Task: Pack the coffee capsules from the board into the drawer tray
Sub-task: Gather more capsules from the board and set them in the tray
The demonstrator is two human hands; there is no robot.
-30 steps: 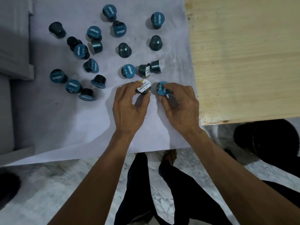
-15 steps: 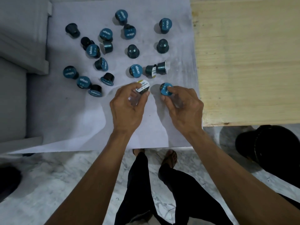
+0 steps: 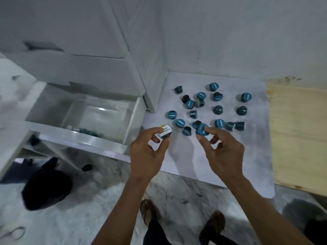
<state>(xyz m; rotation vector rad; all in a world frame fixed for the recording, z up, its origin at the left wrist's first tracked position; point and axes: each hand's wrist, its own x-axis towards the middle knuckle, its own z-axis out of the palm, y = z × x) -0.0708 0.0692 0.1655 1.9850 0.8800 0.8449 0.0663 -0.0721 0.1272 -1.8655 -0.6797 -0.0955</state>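
Note:
My left hand (image 3: 147, 152) grips a white-lidded capsule (image 3: 165, 133), lifted off the white board (image 3: 185, 156) near its left edge. My right hand (image 3: 223, 152) pinches a blue-lidded capsule (image 3: 202, 129) between thumb and fingers, also above the board. Several more blue capsules (image 3: 217, 110) lie scattered over the board, some upright, some on their sides. To the left, the open drawer holds a clear tray (image 3: 106, 112) with a few dark capsules (image 3: 87, 132) at its front.
A white cabinet (image 3: 99, 50) rises above the open drawer. A bare wooden tabletop (image 3: 299, 131) lies right of the board. A dark round object (image 3: 46, 188) rests on the marble floor under the drawer, and my sandalled feet (image 3: 182, 218) stand below.
Both hands have lifted their capsules off the board. The view has swung left and up, bringing the cabinet and the open drawer into sight.

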